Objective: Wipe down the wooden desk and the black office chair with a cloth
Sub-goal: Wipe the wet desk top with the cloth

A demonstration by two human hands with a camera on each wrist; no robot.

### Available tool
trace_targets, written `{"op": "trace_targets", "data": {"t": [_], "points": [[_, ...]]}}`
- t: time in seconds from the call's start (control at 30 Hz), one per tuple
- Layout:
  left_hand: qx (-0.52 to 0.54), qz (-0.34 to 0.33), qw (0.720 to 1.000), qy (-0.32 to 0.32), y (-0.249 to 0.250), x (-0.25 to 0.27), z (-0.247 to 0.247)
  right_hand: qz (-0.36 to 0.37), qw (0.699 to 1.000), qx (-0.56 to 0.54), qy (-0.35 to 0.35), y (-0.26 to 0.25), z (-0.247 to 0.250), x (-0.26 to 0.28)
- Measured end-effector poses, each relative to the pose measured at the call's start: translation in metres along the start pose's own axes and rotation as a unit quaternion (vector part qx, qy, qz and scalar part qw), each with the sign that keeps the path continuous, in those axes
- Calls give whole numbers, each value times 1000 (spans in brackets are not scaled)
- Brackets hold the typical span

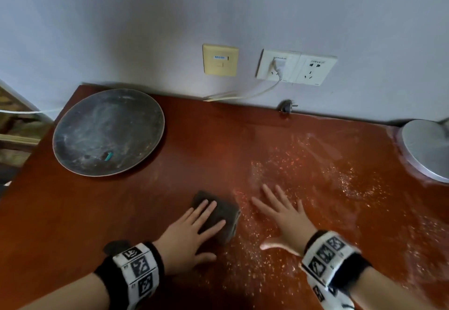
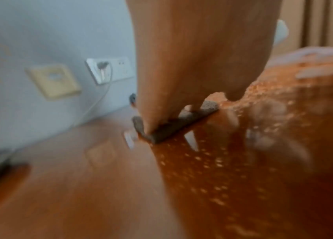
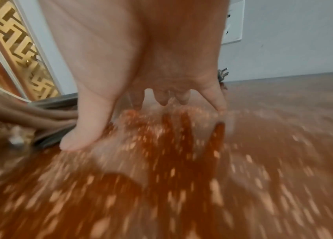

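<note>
Left hand (image 1: 187,233), fingers straight, presses flat on a dark cloth (image 1: 220,212) beneath its fingers; right hand (image 1: 283,219) lies spread on the wet desk (image 1: 73,224) just beside.

Round silver metal disc (image 1: 427,149): cut off at desk's right edge. Folded dark grey cloth (image 1: 218,212): partly hidden under left hand (image 1: 187,234).
</note>
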State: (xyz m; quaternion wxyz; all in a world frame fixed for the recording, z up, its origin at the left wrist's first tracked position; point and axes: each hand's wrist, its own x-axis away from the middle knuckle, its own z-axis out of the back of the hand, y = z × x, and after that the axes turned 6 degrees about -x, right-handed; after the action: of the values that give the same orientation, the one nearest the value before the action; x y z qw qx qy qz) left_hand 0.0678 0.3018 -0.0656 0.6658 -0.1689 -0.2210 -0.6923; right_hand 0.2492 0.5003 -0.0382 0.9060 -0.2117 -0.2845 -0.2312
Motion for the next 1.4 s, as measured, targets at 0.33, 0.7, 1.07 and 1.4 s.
{"op": "trace_targets", "data": {"t": [0.33,0.7,1.07,1.4], "points": [[84,128,988,16,-18,-1,11,-37,999,13,11,-8,-29,12],[136,206,969,31,9,16,-9,-32,999,-3,24,-12,-30,18],[149,191,970,35,75,73,-49,6,1000,22,10,-27,-73,52],[81,209,968,115,120,107,-96,10,999,25,18,-25,-73,53]]}}
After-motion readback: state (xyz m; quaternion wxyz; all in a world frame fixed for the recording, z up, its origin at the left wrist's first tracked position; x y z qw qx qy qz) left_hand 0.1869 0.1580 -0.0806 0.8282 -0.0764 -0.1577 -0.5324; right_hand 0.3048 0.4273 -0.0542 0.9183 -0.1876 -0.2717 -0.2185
